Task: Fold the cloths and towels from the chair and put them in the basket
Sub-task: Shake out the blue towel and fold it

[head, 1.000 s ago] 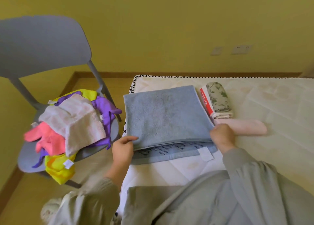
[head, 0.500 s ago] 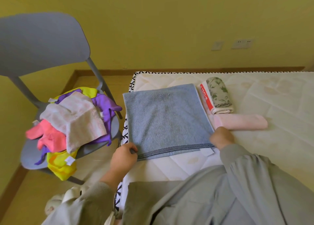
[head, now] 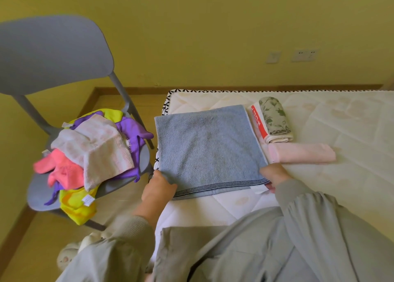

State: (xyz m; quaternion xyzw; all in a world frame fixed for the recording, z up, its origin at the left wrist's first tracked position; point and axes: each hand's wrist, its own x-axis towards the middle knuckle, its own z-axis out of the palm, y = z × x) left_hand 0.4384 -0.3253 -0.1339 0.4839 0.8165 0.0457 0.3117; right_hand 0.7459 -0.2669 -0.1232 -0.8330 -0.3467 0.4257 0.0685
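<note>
Against a yellow wall, a white mattress (head: 319, 122) fills the right of the frame. The folded blue towel (head: 209, 147) lies at centre; left hand (head: 157, 188) and right hand (head: 274, 174) pinch its near corners. Unfolded cloths (head: 91, 151) heap the grey chair (head: 53, 53), left.

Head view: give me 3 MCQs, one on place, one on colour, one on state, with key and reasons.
1. Where does the towel being handled lie?
A. on the chair
B. on the mattress
C. on the floor

2. What colour is that towel?
A. blue
B. green
C. orange

3. How are the hands placed?
A. both in the air
B. one on each near corner of the towel
C. both on the chair pile

Key: B, the blue towel lies flat on the mattress; A, it is plainly blue; B, left hand and right hand sit at its near corners.
</note>
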